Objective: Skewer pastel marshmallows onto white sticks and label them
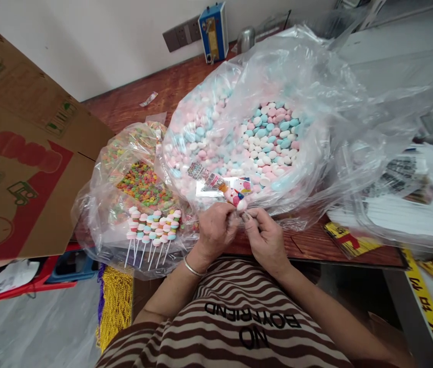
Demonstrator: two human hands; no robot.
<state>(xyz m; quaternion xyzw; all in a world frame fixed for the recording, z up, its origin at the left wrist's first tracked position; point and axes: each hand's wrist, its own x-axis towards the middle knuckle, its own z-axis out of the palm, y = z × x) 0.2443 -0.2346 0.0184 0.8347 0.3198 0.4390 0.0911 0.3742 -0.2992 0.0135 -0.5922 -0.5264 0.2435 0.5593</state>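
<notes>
Far left, a cardboard box [28,143] with red and green print, standing tilted in view. Below it, a red-edged surface [43,278] and a yellow fringe [116,301]. Next, a clear bag [97,197] of small multicoloured candies [145,186], mouth open. On its near edge, a row of candy sticks [154,225], pink, white and blue pieces on top, white stems toward the person.

Behind, on the wall, dark sockets [181,35]; beside them a blue box [213,33] on the brown table [178,76].

Centre: left hand [218,227], bangle [192,267] at the wrist, thumb and fingers pinched together at the near end of a small printed wrapper [233,196]. Wrapper sits in front of the person, over the near side of a large clear bag [316,66] of pink, white and blue candies [272,128]. Right hand [266,235] meets the left at that same end, thumb and forefinger closed there; exact contact partly hidden by the fingers. Striped shirt [239,306] below.

Right: yellow packet [350,237] near the table edge, then white papers [404,209], partly under clear plastic.
</notes>
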